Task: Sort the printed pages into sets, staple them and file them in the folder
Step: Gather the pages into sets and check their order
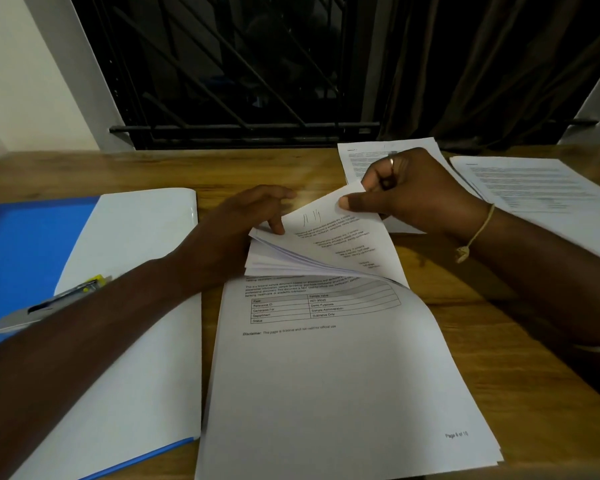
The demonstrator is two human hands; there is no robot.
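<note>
The right hand (417, 197) has a pinch grip on the lifted sheets (347, 244), left hand (257, 211) just presses an unclenched finger on the stack (326, 375). Stuck-together pages could easily get missorted.

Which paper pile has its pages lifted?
The centre stack nearest the person: its far-end pages curl up, pinched by the right hand, with the left hand touching them. The pile behind that hand and the far-right pile lie flat.

Blue folder (32, 244), white pages (326, 375), brown table (499, 341)
</note>
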